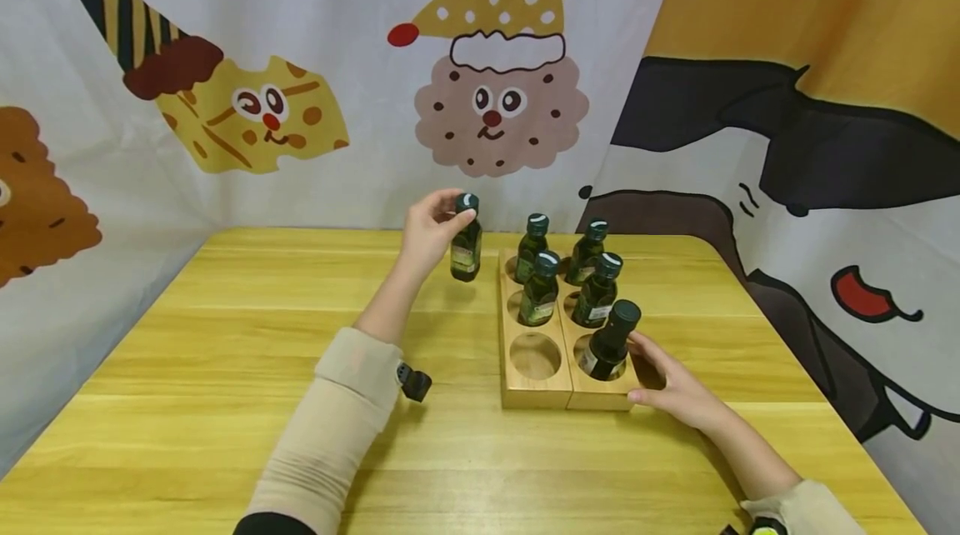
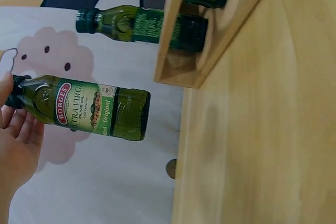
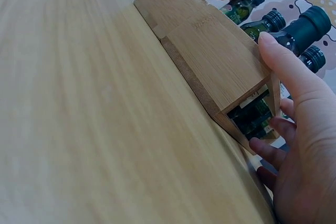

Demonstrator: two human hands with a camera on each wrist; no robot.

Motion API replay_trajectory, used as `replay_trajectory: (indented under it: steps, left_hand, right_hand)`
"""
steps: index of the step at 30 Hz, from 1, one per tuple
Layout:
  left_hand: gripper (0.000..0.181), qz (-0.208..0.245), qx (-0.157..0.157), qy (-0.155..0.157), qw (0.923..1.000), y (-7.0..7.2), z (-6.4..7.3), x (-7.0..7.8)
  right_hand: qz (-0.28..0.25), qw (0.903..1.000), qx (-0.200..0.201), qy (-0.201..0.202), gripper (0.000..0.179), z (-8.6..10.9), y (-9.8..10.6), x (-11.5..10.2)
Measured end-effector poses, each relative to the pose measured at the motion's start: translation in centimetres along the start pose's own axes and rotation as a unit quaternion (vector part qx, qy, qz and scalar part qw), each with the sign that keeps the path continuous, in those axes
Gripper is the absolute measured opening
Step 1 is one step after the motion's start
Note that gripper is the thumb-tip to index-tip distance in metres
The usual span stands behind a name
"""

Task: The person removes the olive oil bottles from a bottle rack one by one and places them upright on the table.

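My left hand (image 1: 429, 231) pinches a small green olive oil bottle (image 1: 465, 254) by its dark cap. That bottle hangs upright to the left of a wooden bottle rack (image 1: 536, 398); its label (image 2: 84, 106) faces the left wrist camera. My right hand (image 1: 678, 389) grips the rack's near right corner, thumb on the front and fingers along the side. Close to those fingers, a dark bottle (image 1: 609, 343) with a taller cap leans in the near right hole. Several more green bottles (image 1: 538, 299) fill the holes behind, while the near left hole (image 1: 535, 357) holds none.
The rack is made of two narrow wooden blocks set side by side on a light wood table (image 1: 225, 352). Behind the table's far edge hangs a cloth (image 1: 367, 152) printed with cartoon figures.
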State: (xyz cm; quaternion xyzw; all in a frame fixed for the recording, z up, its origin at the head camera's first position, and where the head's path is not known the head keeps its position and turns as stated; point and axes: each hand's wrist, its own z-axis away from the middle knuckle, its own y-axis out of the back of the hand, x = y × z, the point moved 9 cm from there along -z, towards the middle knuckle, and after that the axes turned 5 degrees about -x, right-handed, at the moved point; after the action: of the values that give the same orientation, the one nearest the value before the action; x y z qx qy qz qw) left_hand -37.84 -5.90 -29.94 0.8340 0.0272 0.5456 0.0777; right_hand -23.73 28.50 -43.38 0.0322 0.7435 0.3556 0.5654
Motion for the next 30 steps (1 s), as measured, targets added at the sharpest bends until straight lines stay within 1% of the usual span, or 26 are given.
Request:
replay_trajectory:
  steps: [5, 13, 17, 21, 30]
  left_hand:
    - [0.033, -0.005, 0.001, 0.004, 1.0, -0.1, 0.2, -1.0]
    - [0.033, -0.006, 0.005, 0.02, 0.9998, -0.2, 0.4, -2.7]
    - [0.032, -0.007, 0.005, 0.021, 0.9997, -0.3, 0.6, -3.4]
    - [0.033, -0.009, 0.005, 0.018, 0.9998, -0.4, 0.7, -3.8]
    - [0.032, -0.004, 0.008, 0.022, 0.9997, -0.6, 0.9, -4.7]
  right_hand:
    - [-0.004, 1.0, -0.002, 0.002, 0.086, 0.0, -0.1, 0.0]
    - [0.0, 1.0, -0.001, 0.002, 0.086, 0.0, -0.1, 0.2]
    - [-0.001, 1.0, 0.0, 0.001, 0.085, 0.0, -0.1, 0.4]
    - [-0.001, 1.0, 0.003, 0.003, 0.085, 0.1, -0.1, 0.4]
    - [-0.003, 1.0, 0.001, 0.009, 0.085, 0.0, -0.1, 0.1]
